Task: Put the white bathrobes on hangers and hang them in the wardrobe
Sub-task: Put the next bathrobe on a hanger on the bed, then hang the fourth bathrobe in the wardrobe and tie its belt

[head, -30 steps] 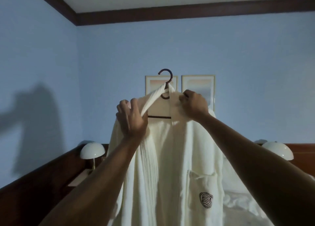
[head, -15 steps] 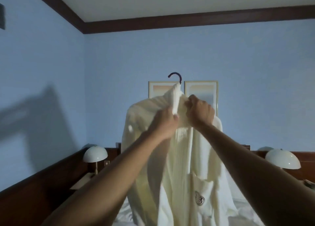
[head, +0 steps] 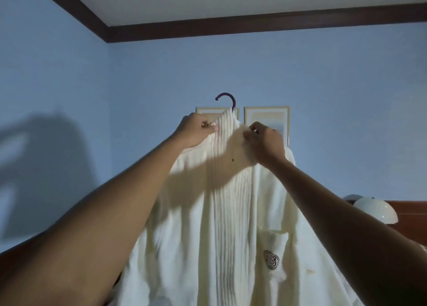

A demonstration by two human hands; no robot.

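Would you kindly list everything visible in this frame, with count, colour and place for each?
bathrobe: one, white, held up at centre, ribbed collar closed at the neck, dark emblem on its pocket
hanger hook: one, dark, sticking up above the collar
framed pictures: two, pale frames, on the blue wall behind the robe
lamp shade: one plainly seen, white, dome-shaped, at the right
wooden panel: one, reddish brown, behind the lamp
ceiling trim: dark brown, along the top of the walls
left hand: pinches the collar's left side
right hand: grips the collar's right side
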